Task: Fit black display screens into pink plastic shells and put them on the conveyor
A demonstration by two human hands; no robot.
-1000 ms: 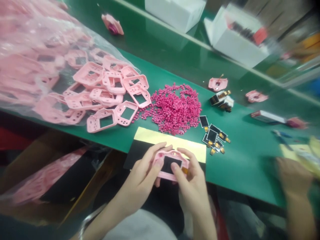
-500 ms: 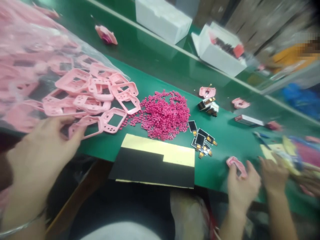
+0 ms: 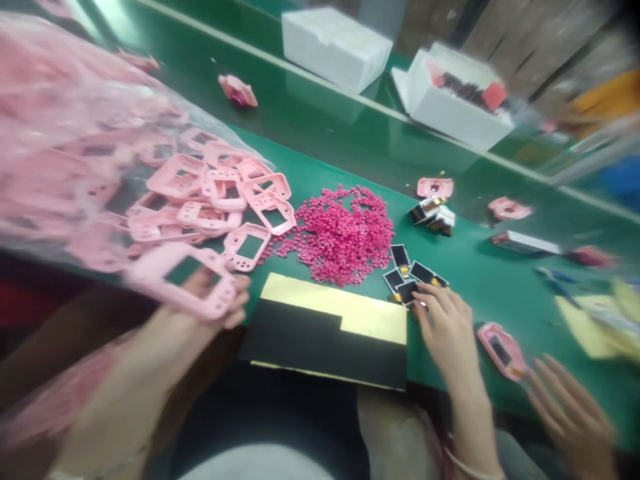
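Observation:
My left hand [image 3: 200, 310] is closed on a pink plastic game-console shell [image 3: 177, 280] with a rectangular window, lifted just off the near table edge. My right hand [image 3: 445, 327] reaches forward with its fingers stretched out, the tips touching a small cluster of black screen modules [image 3: 407, 280] with gold tabs. Between the hands lies a black and yellow mat [image 3: 325, 330]. A pink shell with a screen fitted [image 3: 501, 350] lies to the right of my right hand.
A heap of pink shells [image 3: 215, 193] spills from a clear bag [image 3: 60, 133] on the left of the green table [image 3: 500, 280]. Magenta buttons [image 3: 345, 233] are piled in the middle. White foam boxes [image 3: 335, 40] stand behind. Another person's hand [image 3: 565, 407] is at lower right.
My left hand has picked a pink shell from the heap and drawn it back. My right hand has let go of the fitted shell and moved left to the screen modules.

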